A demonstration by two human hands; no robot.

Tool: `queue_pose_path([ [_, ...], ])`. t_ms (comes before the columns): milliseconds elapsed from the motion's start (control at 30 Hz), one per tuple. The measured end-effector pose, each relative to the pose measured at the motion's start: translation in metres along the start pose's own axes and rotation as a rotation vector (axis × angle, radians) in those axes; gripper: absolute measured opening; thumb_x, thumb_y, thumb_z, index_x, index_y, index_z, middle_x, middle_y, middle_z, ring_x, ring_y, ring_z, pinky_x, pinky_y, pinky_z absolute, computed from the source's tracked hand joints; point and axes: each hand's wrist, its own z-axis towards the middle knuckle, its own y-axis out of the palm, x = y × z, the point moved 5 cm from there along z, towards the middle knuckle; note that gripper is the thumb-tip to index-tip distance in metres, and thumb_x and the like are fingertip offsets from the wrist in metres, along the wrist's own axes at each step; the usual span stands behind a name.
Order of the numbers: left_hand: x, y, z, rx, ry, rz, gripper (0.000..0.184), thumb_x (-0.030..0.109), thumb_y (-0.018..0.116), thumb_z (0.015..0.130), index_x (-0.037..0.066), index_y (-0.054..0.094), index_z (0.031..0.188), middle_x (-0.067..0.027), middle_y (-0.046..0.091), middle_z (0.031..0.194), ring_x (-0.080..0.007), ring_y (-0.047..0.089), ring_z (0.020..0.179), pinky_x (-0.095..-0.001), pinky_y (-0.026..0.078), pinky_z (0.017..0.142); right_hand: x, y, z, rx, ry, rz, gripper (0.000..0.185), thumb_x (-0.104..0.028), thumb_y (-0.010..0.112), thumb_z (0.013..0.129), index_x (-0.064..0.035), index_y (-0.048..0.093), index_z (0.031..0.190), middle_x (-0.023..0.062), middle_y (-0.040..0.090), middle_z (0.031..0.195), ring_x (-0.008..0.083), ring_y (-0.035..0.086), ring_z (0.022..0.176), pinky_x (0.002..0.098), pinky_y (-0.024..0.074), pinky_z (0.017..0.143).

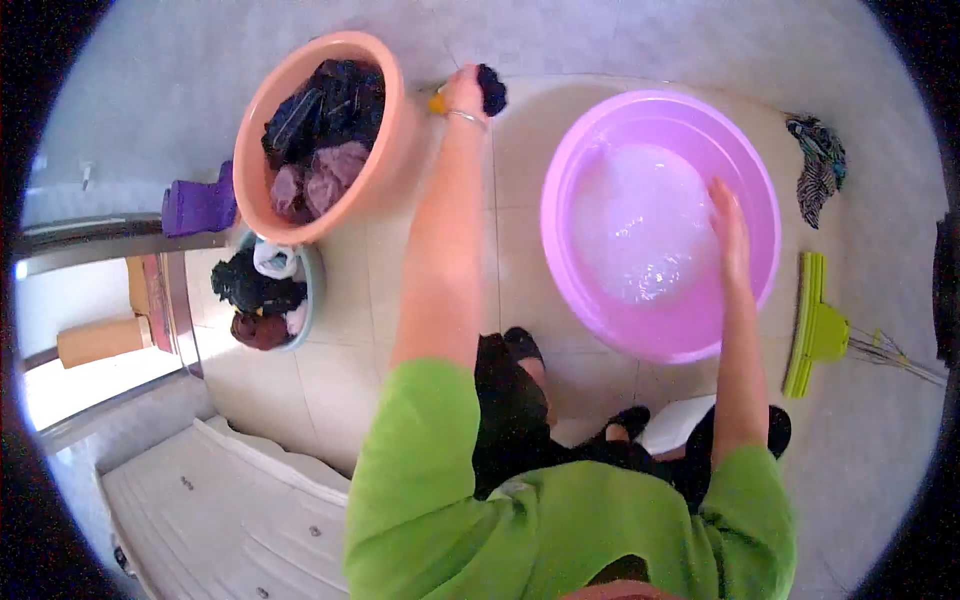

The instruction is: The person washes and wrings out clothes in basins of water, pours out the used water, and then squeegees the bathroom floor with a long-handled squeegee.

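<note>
Out in front, my left hand (463,92) is closed, at floor height as far as I can tell. A small black bunched thing (491,90) shows at its right side, and a bit of something yellow (437,103) at its left; their kind is unclear. Just left stands an orange basin (398,95) holding dark clothes (325,110) and a dusty pink cloth (335,178). My right hand (730,225) is over the right part of a pink-purple basin (640,335), fingers extended and holding nothing visible. Whitish, sudsy water (640,220) fills that basin's bottom.
Left are a purple stool-like object (198,203) and a pale blue basin (316,285) of clothes. A patterned cloth (818,165) lies on the floor at far right, near a green floor squeegee or mop head (825,325). A whitish ridged panel (220,510) occupies the lower left.
</note>
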Motion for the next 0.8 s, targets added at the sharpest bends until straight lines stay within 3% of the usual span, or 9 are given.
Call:
queue_pose_path([
  [33,0.016,-0.014,0.012,0.229,0.069,0.235,0.026,0.033,0.047,0.078,0.008,0.051,0.071,-0.0031,0.051,0.065,-0.0156,0.051,0.054,-0.0313,0.045,0.049,0.03,-0.021,-0.002,0.056,0.06,0.055,0.058,-0.047,0.027,0.085,-0.0038,0.033,0.124,0.0112,0.036,0.126,0.0216,0.031,0.118,0.0384,0.0222,0.096],
  [133,0.031,-0.039,0.056,0.177,0.112,0.082,0.027,0.028,0.054,0.069,0.003,0.054,0.079,-0.0051,0.052,0.066,-0.0181,0.051,0.053,-0.0291,0.045,0.049,0.079,-0.072,-0.024,0.224,0.141,0.094,0.053,-0.042,0.031,0.086,-0.0027,0.037,0.12,0.0105,0.042,0.12,0.0212,0.036,0.114,0.0373,0.0254,0.095],
  [233,0.03,-0.062,0.102,0.196,0.307,0.604,0.03,0.026,0.053,0.069,0.0,0.054,0.083,-0.011,0.055,0.077,-0.0276,0.053,0.068,-0.0326,0.046,0.064,0.12,-0.115,-0.035,0.298,0.092,0.145,0.048,-0.042,0.034,0.085,-0.0061,0.042,0.116,0.0095,0.046,0.116,0.0209,0.039,0.111,0.0399,0.0279,0.093],
  [300,0.031,-0.054,0.096,0.337,0.673,1.53,0.038,0.029,0.054,0.071,0.005,0.053,0.1,-0.0135,0.05,0.103,-0.0279,0.048,0.094,-0.04,0.038,0.083,0.146,-0.136,-0.04,0.401,0.142,0.172,0.048,-0.04,0.035,0.085,-0.0047,0.041,0.116,0.0104,0.045,0.116,0.0212,0.04,0.11,0.0378,0.0305,0.092],
  [400,0.011,-0.036,0.06,0.082,0.348,2.086,0.044,0.036,0.055,0.071,0.019,0.048,0.112,-0.0097,0.037,0.122,-0.0271,0.032,0.113,-0.0502,0.023,0.093,0.13,-0.121,-0.04,0.371,0.18,0.05,0.048,-0.04,0.036,0.085,-0.0038,0.042,0.116,0.0114,0.045,0.117,0.0217,0.042,0.108,0.0357,0.0329,0.09],
  [433,0.002,-0.054,0.083,0.105,0.336,2.125,0.047,0.041,0.055,0.071,0.029,0.044,0.115,-0.0047,0.036,0.124,-0.027,0.029,0.117,-0.0562,0.019,0.093,0.115,-0.111,-0.038,0.379,0.191,0.049,0.048,-0.04,0.036,0.085,-0.0038,0.042,0.116,0.0114,0.045,0.117,0.0217,0.042,0.108,0.0357,0.0329,0.09],
  [567,0.022,-0.031,0.061,0.151,0.278,2.118,0.048,0.043,0.054,0.071,0.027,0.044,0.115,-0.0074,0.034,0.125,-0.0312,0.028,0.116,-0.0546,0.019,0.094,0.108,-0.11,-0.035,0.385,0.175,-0.04,0.049,-0.038,0.037,0.085,-0.0012,0.041,0.117,0.0123,0.043,0.118,0.0224,0.041,0.109,0.0342,0.0317,0.091],
  [733,0.049,-0.014,0.011,0.306,0.715,1.668,0.041,0.043,0.049,0.074,0.012,0.054,0.102,-0.0129,0.042,0.115,-0.0293,0.036,0.108,-0.0409,0.032,0.086,0.082,-0.148,-0.055,0.66,0.163,-0.205,0.048,-0.035,0.036,0.086,0.0016,0.042,0.116,0.0134,0.045,0.116,0.0203,0.042,0.108,0.0307,0.032,0.091],
  [800,0.027,-0.013,-0.006,0.115,0.115,1.459,0.039,0.039,0.046,0.077,0.004,0.055,0.092,-0.018,0.051,0.098,-0.0298,0.047,0.094,-0.0369,0.037,0.078,0.099,-0.17,-0.069,0.675,0.388,-0.641,0.047,-0.033,0.038,0.085,0.0022,0.042,0.116,0.0143,0.046,0.115,0.0179,0.044,0.105,0.0289,0.0336,0.089],
])
